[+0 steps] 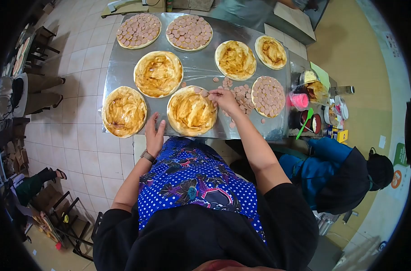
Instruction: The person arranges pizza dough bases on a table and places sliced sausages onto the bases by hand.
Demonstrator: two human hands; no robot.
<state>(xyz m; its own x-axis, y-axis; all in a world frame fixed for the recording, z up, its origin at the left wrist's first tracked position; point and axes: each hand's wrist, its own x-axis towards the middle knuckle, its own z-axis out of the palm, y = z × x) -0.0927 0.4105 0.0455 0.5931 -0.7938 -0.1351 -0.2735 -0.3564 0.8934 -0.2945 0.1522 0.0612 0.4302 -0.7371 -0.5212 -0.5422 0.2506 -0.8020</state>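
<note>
A round pizza base (192, 115) spread with creamy orange-brown sauce lies at the table's near edge in front of me. A few sausage slices (201, 91) rest at its far rim. My right hand (224, 100) is over that base's right upper edge, fingers pinched on what looks like a sausage slice, mostly hidden by the fingertips. Just right of it, loose sausage slices (244, 97) are heaped on the metal table (196, 67). My left hand (155, 134) is open at the table edge, between the front base and another sauced base (124, 111).
More sauced bases (158, 73) and sausage-covered pizzas (189, 32) lie around the table. At right stand a pink container (299, 100), a green spatula (305, 123) and bowls. A person in blue and black (336, 169) is close on my right; another person's clothing (241, 13) shows behind the table.
</note>
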